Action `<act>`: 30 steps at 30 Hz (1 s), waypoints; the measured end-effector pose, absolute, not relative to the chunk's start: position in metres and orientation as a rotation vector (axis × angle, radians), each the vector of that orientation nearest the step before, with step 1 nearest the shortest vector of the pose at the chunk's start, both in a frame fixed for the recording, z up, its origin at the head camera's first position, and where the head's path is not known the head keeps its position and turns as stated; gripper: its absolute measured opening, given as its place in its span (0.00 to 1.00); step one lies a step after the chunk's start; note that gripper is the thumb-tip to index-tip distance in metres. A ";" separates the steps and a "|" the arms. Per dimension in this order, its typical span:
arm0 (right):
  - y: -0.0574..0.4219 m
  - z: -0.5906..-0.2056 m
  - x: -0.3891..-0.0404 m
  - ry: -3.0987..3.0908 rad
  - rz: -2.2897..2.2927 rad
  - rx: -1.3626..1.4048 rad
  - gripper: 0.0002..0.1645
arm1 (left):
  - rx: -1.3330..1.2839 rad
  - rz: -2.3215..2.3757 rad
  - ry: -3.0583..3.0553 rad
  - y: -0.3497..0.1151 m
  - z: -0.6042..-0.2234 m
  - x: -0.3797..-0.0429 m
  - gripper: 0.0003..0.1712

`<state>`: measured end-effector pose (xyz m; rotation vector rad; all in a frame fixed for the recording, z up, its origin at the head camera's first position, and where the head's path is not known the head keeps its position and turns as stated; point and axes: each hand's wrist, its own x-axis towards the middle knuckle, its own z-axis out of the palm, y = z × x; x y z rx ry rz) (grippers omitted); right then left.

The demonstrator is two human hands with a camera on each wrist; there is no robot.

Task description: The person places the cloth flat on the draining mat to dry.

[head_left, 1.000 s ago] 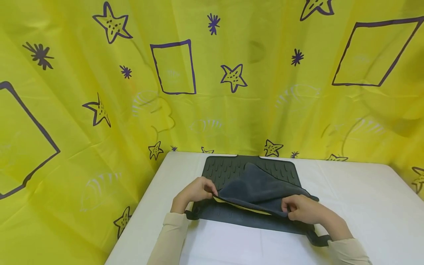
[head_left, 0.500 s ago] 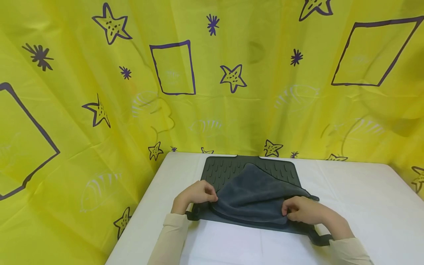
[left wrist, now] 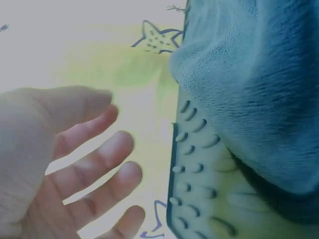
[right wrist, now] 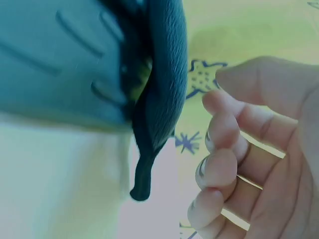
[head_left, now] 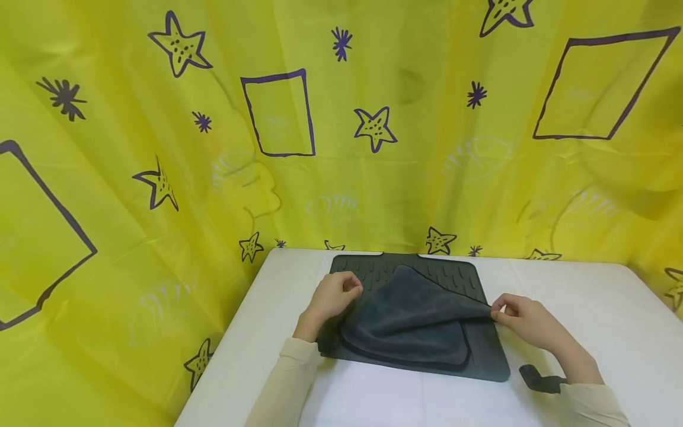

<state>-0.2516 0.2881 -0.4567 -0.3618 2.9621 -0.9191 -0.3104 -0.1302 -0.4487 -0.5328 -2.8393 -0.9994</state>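
A dark blue-grey plush cloth (head_left: 411, 326) lies loosely folded on a dark mat (head_left: 347, 267) with raised drop-shaped ridges. Its right corner sticks out past the mat's right side. My right hand (head_left: 525, 320) has its fingertips right at that corner in the head view. The right wrist view shows a gap between those bent, relaxed fingers and the cloth's narrow tip (right wrist: 141, 186). Over the mat's left edge, my left hand (head_left: 333, 296) is held with loosely bent fingers and nothing in them. Bare ridges of the mat (left wrist: 192, 169) show beside the cloth (left wrist: 249, 99) in the left wrist view.
A white table (head_left: 576, 308) carries the mat near its far edge. Yellow curtain (head_left: 341, 196) printed with stars and frames hangs behind and along the left. A dark strap (head_left: 541, 379) sits by my right wrist.
The cloth's near edge, raised with yellow showing beneath, has dropped flat onto the mat. My left hand has moved up and slightly right; my right hand has moved right and up to the cloth's right corner.
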 end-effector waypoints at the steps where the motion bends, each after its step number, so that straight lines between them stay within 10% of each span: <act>1: 0.291 -0.457 -0.251 2.975 -0.908 -0.344 0.07 | -0.524 -0.976 -2.830 -0.127 -0.448 -0.315 0.06; 30: 0.299 -0.465 -0.282 2.835 -0.873 -0.236 0.20 | -0.411 -0.668 -3.148 -0.035 -0.463 -0.389 0.26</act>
